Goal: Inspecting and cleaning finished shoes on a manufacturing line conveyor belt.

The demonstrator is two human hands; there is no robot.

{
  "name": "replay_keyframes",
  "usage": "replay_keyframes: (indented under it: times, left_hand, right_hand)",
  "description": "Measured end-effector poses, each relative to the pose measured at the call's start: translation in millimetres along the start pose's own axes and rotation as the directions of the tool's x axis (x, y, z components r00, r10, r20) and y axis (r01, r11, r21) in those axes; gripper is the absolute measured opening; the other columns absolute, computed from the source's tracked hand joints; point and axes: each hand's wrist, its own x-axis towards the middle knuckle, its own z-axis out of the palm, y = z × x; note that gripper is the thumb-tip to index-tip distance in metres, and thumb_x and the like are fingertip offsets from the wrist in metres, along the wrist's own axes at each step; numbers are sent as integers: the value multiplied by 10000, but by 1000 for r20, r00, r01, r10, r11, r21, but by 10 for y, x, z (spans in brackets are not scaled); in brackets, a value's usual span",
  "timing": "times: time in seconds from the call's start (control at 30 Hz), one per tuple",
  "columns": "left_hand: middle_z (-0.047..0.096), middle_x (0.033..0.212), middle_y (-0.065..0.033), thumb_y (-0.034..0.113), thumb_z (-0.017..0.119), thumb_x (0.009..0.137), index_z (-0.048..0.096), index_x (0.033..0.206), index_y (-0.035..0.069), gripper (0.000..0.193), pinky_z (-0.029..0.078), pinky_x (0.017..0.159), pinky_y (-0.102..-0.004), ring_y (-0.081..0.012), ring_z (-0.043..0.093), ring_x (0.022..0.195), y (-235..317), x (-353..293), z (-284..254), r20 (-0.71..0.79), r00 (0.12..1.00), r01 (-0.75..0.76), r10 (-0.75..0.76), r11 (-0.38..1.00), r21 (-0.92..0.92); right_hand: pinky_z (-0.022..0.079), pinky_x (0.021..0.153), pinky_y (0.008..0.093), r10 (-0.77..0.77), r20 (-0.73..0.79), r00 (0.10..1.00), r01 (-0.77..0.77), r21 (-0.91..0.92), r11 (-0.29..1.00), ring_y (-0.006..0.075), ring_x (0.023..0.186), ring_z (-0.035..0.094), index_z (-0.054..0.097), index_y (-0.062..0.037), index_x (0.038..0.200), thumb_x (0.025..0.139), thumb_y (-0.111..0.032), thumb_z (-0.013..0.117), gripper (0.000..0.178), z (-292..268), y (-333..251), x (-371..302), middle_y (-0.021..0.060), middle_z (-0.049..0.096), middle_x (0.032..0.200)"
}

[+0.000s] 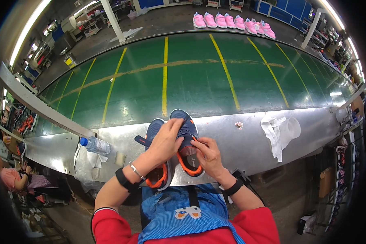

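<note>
Two navy sneakers with orange collar linings stand side by side on the metal ledge, toes pointing away from me. My left hand (166, 140) reaches across the left sneaker (153, 129), its fingers bent down onto the upper of the right sneaker (188, 129). Beside that shoe's opening, my right hand (208, 153) pinches the orange-edged part of its upper near the collar. The fingertips of both hands are partly hidden. A loose dark strap (142, 141) sticks out to the left from the left sneaker.
Beyond the metal ledge (240, 142) runs a green conveyor belt (195, 85) with yellow cross lines. A water bottle (95, 145) lies at the left, beside white cloth. Another white cloth (271, 136) lies right. Several pink sneakers (227, 21) line the far side. Someone (18, 177) sits far left.
</note>
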Motion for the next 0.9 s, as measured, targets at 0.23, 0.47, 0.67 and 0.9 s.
replay_keyframes:
  times: [0.23, 0.47, 0.67, 0.9]
  left_hand:
    - [578, 893, -136, 9, 563, 751, 619, 912, 31, 172, 498, 650, -353, -296, 585, 810, -28, 129, 258, 401, 910, -91, 107, 994, -59]
    - [557, 848, -107, 47, 550, 751, 642, 924, 34, 197, 485, 680, -341, -270, 577, 781, 34, 297, 338, 550, 822, -277, 150, 948, 157]
    - [543, 825, -101, 93, 582, 721, 578, 948, 30, 235, 478, 677, -361, -283, 561, 794, 86, 373, 282, 636, 758, -278, 145, 954, 114]
    - [574, 845, -112, 50, 608, 680, 565, 947, 21, 272, 484, 691, -363, -285, 581, 816, 131, 325, 246, 626, 767, -247, 142, 965, 85]
  right_hand:
    - [473, 741, 308, 82, -166, 983, -73, 60, 996, 254, 841, 571, 595, -21, 959, 702, 29, 634, 265, 59, 49, -72, 119, 572, 916]
    - [498, 706, 283, 289, -153, 945, -221, 352, 910, 181, 885, 583, 597, -11, 949, 749, 36, 614, 206, -6, 110, -139, 98, 575, 926]
    - [506, 672, 258, 380, -120, 917, -274, 503, 820, 158, 815, 601, 609, -6, 912, 766, 55, 590, 159, -65, 324, -41, 93, 601, 928]
    - [491, 626, 293, 120, -235, 965, -52, 276, 960, 249, 757, 610, 614, -28, 886, 739, 43, 606, 163, -76, 519, -32, 109, 610, 851]
